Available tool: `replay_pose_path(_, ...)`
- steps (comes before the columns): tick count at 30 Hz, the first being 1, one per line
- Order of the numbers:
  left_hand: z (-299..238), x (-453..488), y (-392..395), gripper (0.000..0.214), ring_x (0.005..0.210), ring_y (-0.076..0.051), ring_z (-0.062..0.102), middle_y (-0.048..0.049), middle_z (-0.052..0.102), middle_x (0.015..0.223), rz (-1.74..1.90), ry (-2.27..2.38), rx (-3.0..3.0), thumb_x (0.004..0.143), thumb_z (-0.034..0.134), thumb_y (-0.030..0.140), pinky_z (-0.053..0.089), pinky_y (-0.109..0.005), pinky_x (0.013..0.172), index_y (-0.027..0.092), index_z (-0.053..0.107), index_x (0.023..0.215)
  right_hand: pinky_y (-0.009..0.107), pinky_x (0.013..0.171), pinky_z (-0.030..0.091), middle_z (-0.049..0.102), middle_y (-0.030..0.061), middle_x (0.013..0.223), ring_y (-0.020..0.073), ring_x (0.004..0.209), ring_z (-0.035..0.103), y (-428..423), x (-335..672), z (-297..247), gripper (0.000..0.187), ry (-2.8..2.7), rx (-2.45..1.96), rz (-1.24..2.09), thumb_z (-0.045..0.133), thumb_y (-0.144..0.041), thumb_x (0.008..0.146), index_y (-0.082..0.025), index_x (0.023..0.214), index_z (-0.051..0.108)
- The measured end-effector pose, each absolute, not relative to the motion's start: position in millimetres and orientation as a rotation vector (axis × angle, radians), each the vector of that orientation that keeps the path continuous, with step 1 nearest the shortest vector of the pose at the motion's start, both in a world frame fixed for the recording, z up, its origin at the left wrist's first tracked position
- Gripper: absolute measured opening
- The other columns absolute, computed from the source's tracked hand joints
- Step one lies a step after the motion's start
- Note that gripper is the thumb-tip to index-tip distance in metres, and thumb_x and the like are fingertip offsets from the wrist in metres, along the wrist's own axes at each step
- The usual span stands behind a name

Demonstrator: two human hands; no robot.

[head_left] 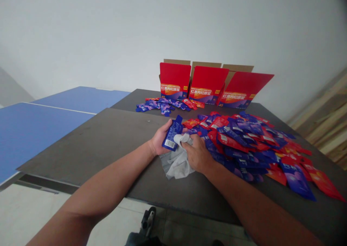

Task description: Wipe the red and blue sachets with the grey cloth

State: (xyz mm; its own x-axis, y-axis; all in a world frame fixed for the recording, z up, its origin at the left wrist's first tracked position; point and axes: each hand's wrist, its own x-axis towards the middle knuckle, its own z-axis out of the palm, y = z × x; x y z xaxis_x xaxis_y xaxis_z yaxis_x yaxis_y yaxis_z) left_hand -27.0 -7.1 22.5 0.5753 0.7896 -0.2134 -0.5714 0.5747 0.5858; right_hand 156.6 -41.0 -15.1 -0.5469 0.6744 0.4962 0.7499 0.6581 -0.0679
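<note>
**Firm grip, flat cloth**

The dark counter (94, 144) runs out beneath your fingers. Three open red cartons (208, 83) stand well ahead of them, and a large heap of red and blue sachets (244, 144) lies just to their right. A smaller scatter of sachets (159, 105) sits ahead, in front of the cartons.

Your left hand (162, 137) is closed around a blue sachet (172, 133), its barcode (170, 143) showing near the lower end. Your right hand (197, 153) is closed on a grey cloth (177, 162), bunched against the sachet's lower edge, with the rest draped onto the counter.

Hold the sachet by its edges so that its face stays exposed. Spread the cloth flat under your right fingers (187, 144), rather than pressing with a bunched fold, and keep it clear of the heap.
</note>
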Motion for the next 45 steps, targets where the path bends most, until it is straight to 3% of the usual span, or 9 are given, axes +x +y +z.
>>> replay_pose_path(8,14.8,-19.1,-5.3,0.066,0.049,-0.016,0.056,-0.0039,0.054,0.058,0.865,0.576,0.624,0.084,0.034,0.074,0.048,-0.028,0.051,0.014,0.060,0.079,0.040,0.094,0.035,0.050,0.0108,0.115,0.0264,0.109,0.043,-50.5,151.8,-12.6,0.033,-2.573,-0.873,-0.205,0.050,-0.020,0.089,-0.029,0.116,0.068)
replay_pose_path(14,17.2,-11.0,-16.5,0.058,0.058,-0.016,0.062,-0.0056,0.062,0.064,0.855,0.662,0.615,0.085,0.043,0.068,0.049,-0.026,0.058,0.013,0.061,0.077,0.040,0.093,0.037,0.049,0.0132,0.115,0.0274,0.106,0.043,-53.5,148.9,-11.5,0.040,-2.525,-0.984,-0.273,0.045,-0.018,0.091,-0.025,0.127,0.059)
replay_pose_path(22,13.0,-0.7,-23.3,0.051,0.049,-0.011,0.053,-0.0023,0.059,0.060,0.824,0.738,0.753,0.079,0.056,0.064,0.043,-0.022,0.050,0.014,0.057,0.071,0.041,0.084,0.041,0.049,0.0150,0.100,0.0281,0.092,0.046,-48.9,145.8,-15.9,0.037,-2.408,-1.202,-0.306,0.042,-0.018,0.091,-0.014,0.124,0.057)
replay_pose_path(29,3.5,-2.1,-25.5,0.065,0.048,-0.007,0.046,0.0001,0.052,0.060,0.756,0.912,0.982,0.074,0.046,0.079,0.037,-0.018,0.045,0.014,0.055,0.072,0.045,0.093,0.040,0.049,0.0244,0.115,0.0324,0.110,0.047,-43.9,144.8,-19.3,0.045,-2.258,-1.372,-0.188,0.036,-0.015,0.090,0.000,0.131,0.045)
replay_pose_path(33,10.0,-9.0,-26.5,0.043,0.054,-0.006,0.048,0.0028,0.053,0.067,0.715,0.791,1.048,0.069,0.073,0.052,0.038,-0.016,0.050,0.018,0.054,0.086,0.048,0.092,0.041,0.046,0.0286,0.126,0.0355,0.117,0.045,-38.2,145.7,-23.1,0.053,-2.191,-1.401,-0.064,0.034,-0.016,0.090,0.002,0.139,0.033)
replay_pose_path(37,18.1,-20.2,-18.3,0.033,0.055,-0.007,0.048,0.0023,0.051,0.069,0.772,0.702,1.011,0.067,0.073,0.031,0.038,-0.016,0.049,0.018,0.054,0.091,0.047,0.091,0.042,0.047,0.0268,0.125,0.0338,0.112,0.049,-36.5,147.1,-21.1,0.054,-2.110,-1.381,-0.004,0.036,-0.019,0.089,-0.001,0.141,0.034)
replay_pose_path(39,20.5,-25.7,-11.6,0.032,0.053,-0.007,0.047,0.0018,0.050,0.068,0.906,0.678,0.972,0.071,0.068,0.035,0.037,-0.017,0.047,0.016,0.055,0.093,0.043,0.089,0.043,0.052,0.0199,0.116,0.0298,0.104,0.051,-38.0,148.6,-17.9,0.050,-2.136,-1.252,0.017,0.041,-0.018,0.086,-0.009,0.134,0.047)
replay_pose_path(42,19.9,-31.1,-1.9,0.031,0.054,-0.007,0.046,0.0022,0.048,0.068,1.165,0.747,0.983,0.074,0.065,0.038,0.039,-0.018,0.049,0.016,0.057,0.095,0.034,0.077,0.044,0.055,0.0102,0.094,0.0227,0.085,0.052,-40.7,151.6,-14.9,0.033,-2.286,-0.927,0.053,0.047,-0.018,0.075,-0.018,0.100,0.068)
replay_pose_path(45,14.7,-32.4,4.8,0.033,0.059,-0.007,0.048,0.0018,0.051,0.073,1.319,0.951,1.136,0.075,0.065,0.036,0.041,-0.018,0.054,0.017,0.060,0.102,0.030,0.062,0.038,0.050,0.0044,0.073,0.0173,0.066,0.045,-41.1,153.4,-16.7,0.017,-2.437,-0.585,0.088,0.049,-0.019,0.069,-0.020,0.068,0.066)
